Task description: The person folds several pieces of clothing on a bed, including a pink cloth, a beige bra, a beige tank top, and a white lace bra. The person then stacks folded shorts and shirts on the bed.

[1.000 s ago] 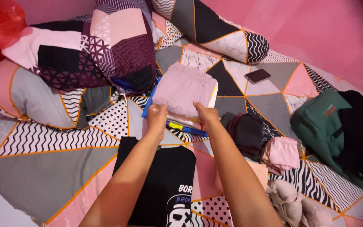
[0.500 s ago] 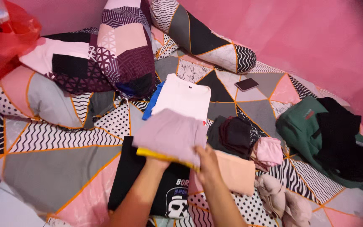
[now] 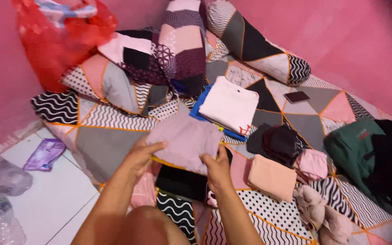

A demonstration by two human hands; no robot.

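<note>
The folded mauve garment (image 3: 184,140) sits at the centre of the frame, held in both your hands over the black t-shirt (image 3: 182,181) that lies flat on the patterned bedsheet (image 3: 105,149). Your left hand (image 3: 141,156) clasps its left edge, thumb on top and fingers curled beneath; your right hand (image 3: 216,168) pinches the lower right corner. A thin yellow piece (image 3: 169,162) peeks out along the bottom edge, apparently sandwiched under the mauve cloth.

That yellow layer is the first risk: you grip the bundle only at two edges, so the middle may sag and the yellow piece could slide out or the fold could fall open. If your right-hand pinch catches only the top layer, the underside will likely droop.

The bundle hangs close over the black t-shirt, so dragging it low could ruffle or pull that shirt out of shape. Just right of your hands lie a folded peach cloth (image 3: 272,178), a dark pile (image 3: 275,143) and a small pink garment (image 3: 313,164); a wide sweep of your right elbow could knock them. Above centre, the white folded shirt (image 3: 230,106) rests on a blue one (image 3: 200,102), a stack that a careless nudge could tip askew.
</note>
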